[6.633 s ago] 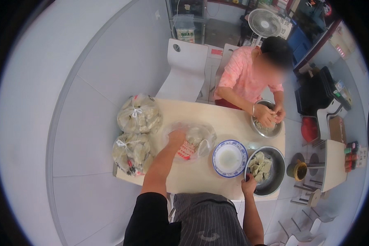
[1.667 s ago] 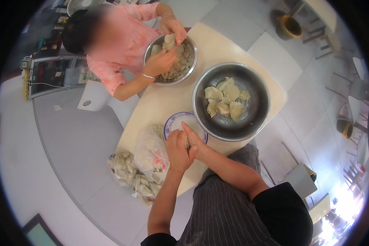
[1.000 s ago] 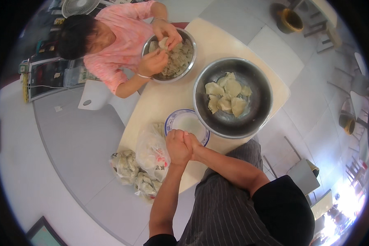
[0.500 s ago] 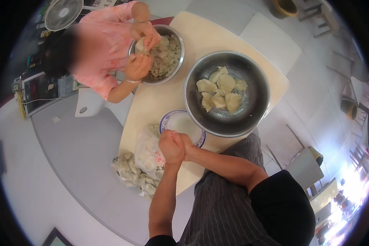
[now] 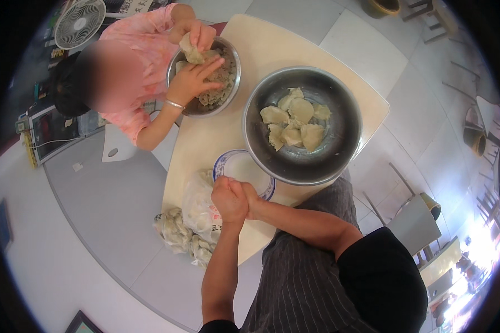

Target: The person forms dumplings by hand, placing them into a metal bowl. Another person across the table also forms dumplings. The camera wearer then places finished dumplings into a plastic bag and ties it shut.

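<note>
Two hands pressed together over a small bowl on a cream surface

The left hand [image 5: 228,201] and right hand [image 5: 251,200] are closed against each other; what they pinch is hidden. They hover at the near rim of a blue-rimmed white bowl [image 5: 236,166]. Clear bags of wrappers [image 5: 197,208] lie just left; a large steel bowl of dumplings [image 5: 303,123] sits beyond

Large steel bowl [image 5: 339,161] of dumplings [image 5: 294,119], white fan [image 5: 80,23], grey stool [image 5: 414,225].
</note>
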Demonstrator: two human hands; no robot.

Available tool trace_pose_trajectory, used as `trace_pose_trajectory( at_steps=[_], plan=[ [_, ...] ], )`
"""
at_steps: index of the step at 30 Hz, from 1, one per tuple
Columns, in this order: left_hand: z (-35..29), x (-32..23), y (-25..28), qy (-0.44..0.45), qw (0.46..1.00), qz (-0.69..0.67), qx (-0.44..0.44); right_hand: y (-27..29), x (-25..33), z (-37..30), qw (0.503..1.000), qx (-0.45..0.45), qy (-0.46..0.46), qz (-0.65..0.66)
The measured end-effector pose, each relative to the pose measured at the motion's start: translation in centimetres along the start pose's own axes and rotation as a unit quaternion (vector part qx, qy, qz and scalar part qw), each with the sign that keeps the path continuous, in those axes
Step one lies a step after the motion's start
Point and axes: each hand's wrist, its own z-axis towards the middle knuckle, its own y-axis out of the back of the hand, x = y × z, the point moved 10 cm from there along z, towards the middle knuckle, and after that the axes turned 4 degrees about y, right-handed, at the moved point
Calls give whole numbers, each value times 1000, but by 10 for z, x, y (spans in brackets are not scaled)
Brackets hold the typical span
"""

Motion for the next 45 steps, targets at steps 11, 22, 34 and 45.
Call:
trace_pose_trajectory(
  at_steps=[11, 22, 34, 45],
  plan=[
    [-1, -4, 3, 12, 1000, 2, -4, 5, -4, -1, 999, -10, -11, -38],
    [1, -9, 2, 2, 1000, 17, -13, 0, -1, 0, 1000, 4, 6, -27],
    [-6, 22, 34, 44, 981, -152, -111, -42, 38, -44, 996, 8, -53, -72],
    [-48, -20, 43, -206, 975, -8, -83, -45, 20, -55, 998, 20, -60, -18]
  ],
)
